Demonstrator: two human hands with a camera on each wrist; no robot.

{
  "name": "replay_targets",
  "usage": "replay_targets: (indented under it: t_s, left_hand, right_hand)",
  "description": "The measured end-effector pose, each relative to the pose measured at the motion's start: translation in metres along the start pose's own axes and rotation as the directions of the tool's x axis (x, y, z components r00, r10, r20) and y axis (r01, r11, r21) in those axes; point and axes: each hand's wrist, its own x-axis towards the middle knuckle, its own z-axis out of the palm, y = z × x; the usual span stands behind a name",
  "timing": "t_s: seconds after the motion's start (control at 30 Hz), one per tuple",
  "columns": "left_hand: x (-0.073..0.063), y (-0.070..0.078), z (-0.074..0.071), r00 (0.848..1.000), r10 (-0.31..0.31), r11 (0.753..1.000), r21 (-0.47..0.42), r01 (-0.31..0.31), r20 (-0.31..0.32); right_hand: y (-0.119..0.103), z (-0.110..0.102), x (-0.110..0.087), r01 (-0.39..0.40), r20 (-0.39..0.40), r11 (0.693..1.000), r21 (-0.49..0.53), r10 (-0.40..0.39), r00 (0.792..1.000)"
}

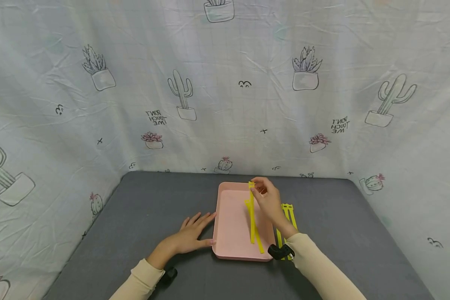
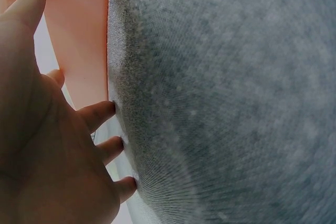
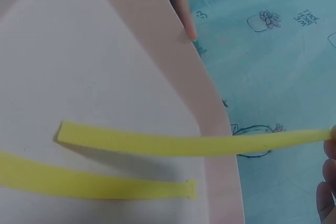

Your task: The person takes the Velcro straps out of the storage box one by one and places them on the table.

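A yellow hook-and-loop cable strap [image 1: 252,221] hangs from my right hand [image 1: 268,202], whose thumb and fingers pinch its slotted head end. It extends over the pink tray [image 1: 230,221]; in the right wrist view the held strap [image 3: 157,144] casts a shadow on the tray floor. Beneath it, a second yellow strap [image 3: 105,184] lies in the tray. My left hand [image 1: 189,237] has its fingers spread beside the tray's left side, with index fingertip and thumb at the wall. The left wrist view shows the thumb up by the pink wall [image 2: 79,35] and the other fingertips low, near the cloth.
Several more yellow straps [image 1: 292,216] lie side by side on the dark grey tabletop [image 1: 157,196], right of the tray and partly hidden by my right wrist. A white curtain [image 1: 225,104] printed with cacti surrounds the table at the back and sides.
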Motion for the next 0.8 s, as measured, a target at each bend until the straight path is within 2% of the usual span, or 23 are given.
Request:
replay_targets:
  t_s: [0.17,0.27,0.4,0.5,0.8]
  left_hand:
    - [-0.003,-0.002,0.001,1.000,0.011,1.000,0.003,-0.011,0.002]
    - [-0.005,-0.003,0.002,1.000,0.016,1.000,0.005,-0.016,0.005]
    - [-0.007,-0.006,0.003,1.000,0.023,1.000,0.007,-0.023,0.006]
    - [-0.008,-0.008,0.004,1.000,0.028,1.000,0.008,-0.028,0.006]
    - [-0.014,-0.012,0.006,0.999,0.042,0.999,0.012,-0.042,0.004]
  right_hand:
    - [-0.009,0.000,-0.004,-0.020,-0.022,0.999,-0.030,0.020,1.000]
    - [-0.026,-0.005,-0.008,0.001,-0.025,1.000,-0.022,-0.002,1.000]
    - [-0.025,-0.010,-0.012,0.031,-0.025,1.000,0.001,-0.031,0.999]
    - [-0.012,-0.010,-0.013,0.019,-0.026,1.000,0.003,-0.019,0.999]
    - [-0.022,-0.016,-0.019,0.029,-0.069,1.000,-0.002,-0.029,0.997]
